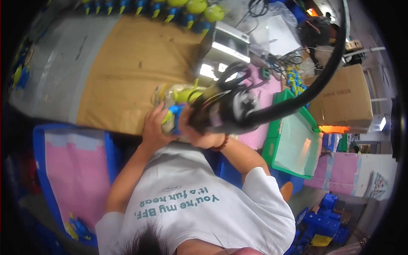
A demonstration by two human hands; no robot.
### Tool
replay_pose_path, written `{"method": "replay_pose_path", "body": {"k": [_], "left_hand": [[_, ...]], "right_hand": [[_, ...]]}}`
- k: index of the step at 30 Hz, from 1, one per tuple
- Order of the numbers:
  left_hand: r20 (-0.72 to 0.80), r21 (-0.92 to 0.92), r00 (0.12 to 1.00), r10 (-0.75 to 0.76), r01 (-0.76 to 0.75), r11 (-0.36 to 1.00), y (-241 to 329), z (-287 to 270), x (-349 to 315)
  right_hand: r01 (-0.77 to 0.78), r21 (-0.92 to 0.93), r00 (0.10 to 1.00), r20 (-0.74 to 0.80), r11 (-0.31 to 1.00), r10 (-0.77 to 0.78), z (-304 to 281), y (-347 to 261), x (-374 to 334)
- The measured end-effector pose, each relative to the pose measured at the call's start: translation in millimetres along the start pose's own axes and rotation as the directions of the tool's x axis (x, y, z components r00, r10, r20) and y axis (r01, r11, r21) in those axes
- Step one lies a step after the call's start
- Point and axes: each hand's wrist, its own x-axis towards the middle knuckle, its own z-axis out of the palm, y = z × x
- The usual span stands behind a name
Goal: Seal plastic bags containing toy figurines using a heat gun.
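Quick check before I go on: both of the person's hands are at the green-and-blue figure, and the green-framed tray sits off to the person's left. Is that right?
Not quite: the head view shows the green-framed tray off to the person's right. The left hand and right hand are both at the green-and-blue figure, as you said.

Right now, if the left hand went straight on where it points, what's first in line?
Likely the yellow-green and blue toy figure, right beside the left hand; pale crumpled material lies close too, and blur leaves depth unclear.
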Motion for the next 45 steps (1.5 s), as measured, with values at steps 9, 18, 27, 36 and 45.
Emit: {"method": "replay_pose_path", "body": {"k": [9,18,27,36,45], "left_hand": [[0.054,0.025,0.998,-0.024,0.023,0.999,1,4,-2],[0.343,0.125,0.814,-0.468,0.454,0.882,45,-32,71],[0.698,-0.389,0.609,-0.377,0.764,0.514,-35,-53,58],[0.404,-0.745,0.559,-0.724,0.661,0.095,-100,-181,55],[-0.247,-0.702,0.348,-0.904,0.578,0.415,-387,-312,196]], "right_hand": [[0.14,-0.2,0.982,-0.097,0.97,-0.162,15,7,1],[-0.203,0.362,0.959,-0.113,0.91,0.259,-10,-11,8],[0.335,0.695,0.786,-0.579,0.636,0.218,-120,-44,12],[-0.175,0.755,0.46,-0.505,0.632,0.73,-140,70,-39],[-0.289,0.828,0.104,-0.472,0.481,0.875,-130,111,-15]]}}
